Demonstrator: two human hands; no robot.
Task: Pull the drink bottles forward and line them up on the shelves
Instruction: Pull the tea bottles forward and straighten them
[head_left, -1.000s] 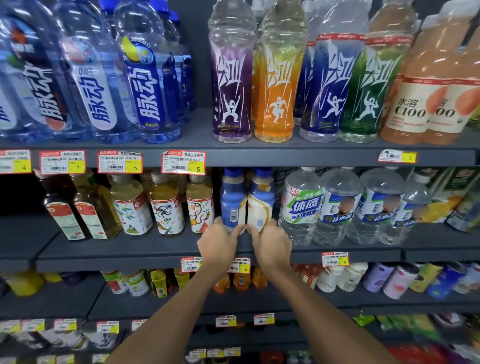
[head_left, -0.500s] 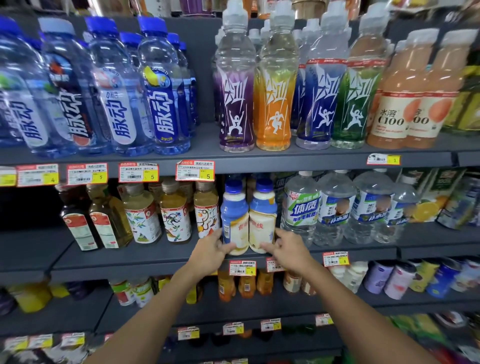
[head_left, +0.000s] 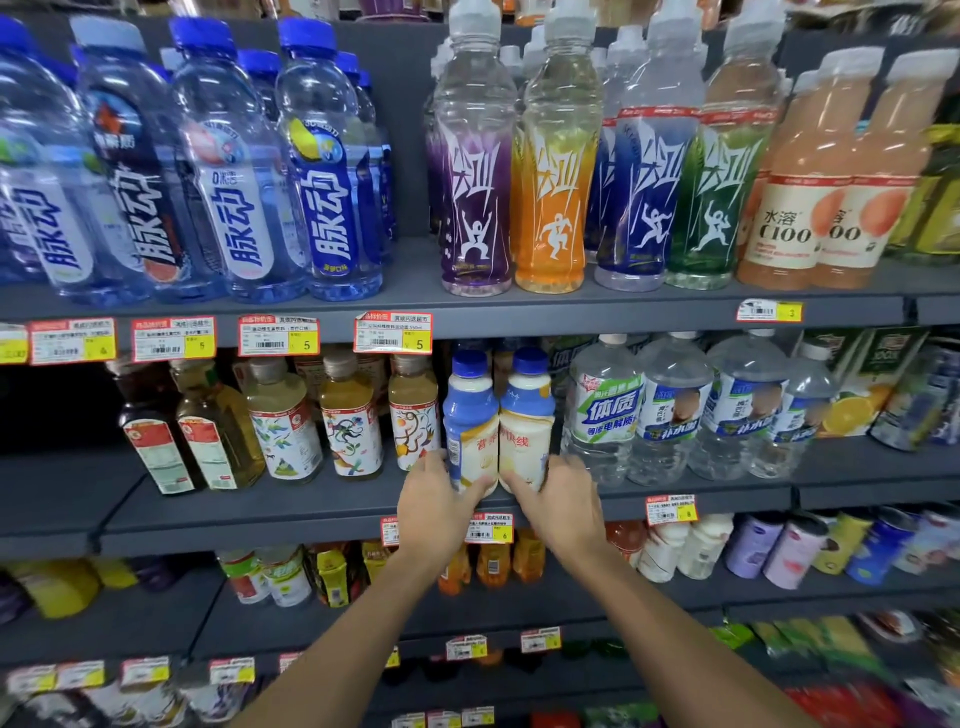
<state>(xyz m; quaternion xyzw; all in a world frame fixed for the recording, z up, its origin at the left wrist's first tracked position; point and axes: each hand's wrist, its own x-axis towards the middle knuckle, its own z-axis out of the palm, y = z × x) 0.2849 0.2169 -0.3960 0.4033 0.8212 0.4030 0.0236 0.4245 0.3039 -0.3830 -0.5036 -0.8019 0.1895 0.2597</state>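
Note:
Two blue-capped milk-drink bottles stand side by side near the front edge of the middle shelf. My left hand grips the base of the left bottle, thumb across its front. My right hand grips the base of the right bottle. Both bottles are upright and touch each other. More bottles of the same kind show dimly behind them.
Tea bottles stand left of the pair and clear electrolyte water bottles right of it. The upper shelf holds blue water bottles and coloured sports drinks. Small cans and bottles fill the shelf below.
The camera has tilted up and come closer. Both hands have closed round the bases of the two milk-drink bottles, which now stand nearer the shelf's front edge.

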